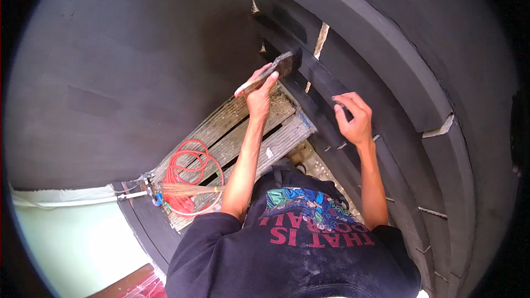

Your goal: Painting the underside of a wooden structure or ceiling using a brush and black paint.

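My left hand is closed round a flat, dark-smeared tool, its wide end against or just in front of the dark stepped moulding. Whether it is a wide brush or a trowel I cannot make out. Over the same moulding, to the right, my right hand has its fingers bent and its thumb apart, with nothing visible between them. Pale unpainted patches show along the moulding's joints, and the tool's far end lies below them.
Ribbed wooden planks with dark gaps lie below my left arm. A coil of orange-red hose and a straw-coloured bundle of bristles rest at their left end. A smooth dark wall curves up on the left, over a pale surface.
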Action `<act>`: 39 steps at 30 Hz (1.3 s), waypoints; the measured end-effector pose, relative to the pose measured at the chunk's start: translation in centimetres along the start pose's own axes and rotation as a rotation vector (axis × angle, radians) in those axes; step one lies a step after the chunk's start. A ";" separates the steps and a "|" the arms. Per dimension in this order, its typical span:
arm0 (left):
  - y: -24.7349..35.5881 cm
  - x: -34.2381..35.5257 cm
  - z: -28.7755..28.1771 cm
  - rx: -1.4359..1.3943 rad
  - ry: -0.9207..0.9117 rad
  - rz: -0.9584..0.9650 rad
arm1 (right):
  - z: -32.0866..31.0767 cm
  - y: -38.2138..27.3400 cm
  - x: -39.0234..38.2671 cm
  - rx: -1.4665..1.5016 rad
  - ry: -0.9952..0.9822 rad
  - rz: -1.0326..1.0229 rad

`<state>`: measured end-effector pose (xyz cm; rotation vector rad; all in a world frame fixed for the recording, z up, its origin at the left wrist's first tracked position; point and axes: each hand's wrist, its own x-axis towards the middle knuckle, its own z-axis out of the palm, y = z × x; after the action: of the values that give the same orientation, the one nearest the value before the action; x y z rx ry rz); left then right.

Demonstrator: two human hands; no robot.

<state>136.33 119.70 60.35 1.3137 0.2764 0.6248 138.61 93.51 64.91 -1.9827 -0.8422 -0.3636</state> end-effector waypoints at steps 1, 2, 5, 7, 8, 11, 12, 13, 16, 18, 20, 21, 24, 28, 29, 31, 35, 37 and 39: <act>-0.1 1.1 0.1 0.019 -0.013 0.022 | -0.4 0.0 0.6 -0.018 0.031 -0.026; 0.0 2.2 0.5 -0.023 -0.030 0.020 | -0.7 0.0 1.1 -0.040 0.066 -0.026; -0.4 4.1 1.1 -0.079 -0.078 -0.010 | -1.0 0.2 1.6 -0.064 0.069 0.042; -0.6 5.1 1.7 -0.101 -0.158 -0.030 | -0.8 0.9 2.0 -0.137 0.143 -0.048; -0.9 5.3 1.5 -0.100 -0.162 -0.038 | -0.6 0.6 1.9 -0.140 0.143 -0.039; -1.5 6.7 2.1 -0.145 -0.210 -0.040 | -0.7 0.4 2.8 -0.210 0.184 -0.034; -1.6 6.8 1.9 -0.146 -0.212 -0.043 | -0.5 0.2 2.7 -0.212 0.184 -0.031; -1.6 6.8 1.6 -0.122 -0.227 -0.046 | -0.3 -0.1 2.3 -0.216 0.197 -0.008; -1.6 8.0 2.0 -0.123 -0.291 -0.075 | 0.1 0.6 2.8 -0.231 0.224 -0.029; -1.4 8.4 2.0 -0.112 -0.317 -0.077 | 0.4 0.7 2.8 -0.218 0.253 -0.006; -1.9 8.9 1.7 -0.102 -0.320 -0.076 | 0.7 0.6 3.0 -0.221 0.250 0.014; -2.2 9.2 1.7 -0.089 -0.322 -0.069 | 0.7 0.6 3.1 -0.220 0.251 0.029; -3.1 10.2 2.0 -0.113 -0.303 -0.063 | 0.9 0.9 3.2 -0.237 0.246 0.037; -4.2 12.5 2.3 -0.070 -0.276 0.008 | 1.1 1.2 3.1 -0.241 0.250 0.044; -4.4 13.3 2.3 -0.097 -0.252 0.014 | 1.1 1.3 3.1 -0.245 0.251 0.044; -4.7 14.4 1.9 -0.108 -0.264 0.014 | 1.2 1.3 3.2 -0.249 0.251 0.043; -4.9 15.5 1.7 -0.032 -0.227 0.113 | 1.2 1.3 3.0 -0.297 0.221 0.074; -4.8 15.6 1.7 -0.049 -0.086 0.133 | 1.2 1.3 3.1 -0.309 0.222 0.072; -4.9 15.8 1.6 -0.120 0.121 0.202 | 1.4 1.1 3.3 -0.298 0.240 0.072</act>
<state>151.26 126.86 58.52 1.1989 0.2027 0.8801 141.63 95.70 65.32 -2.1802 -0.5886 -0.7032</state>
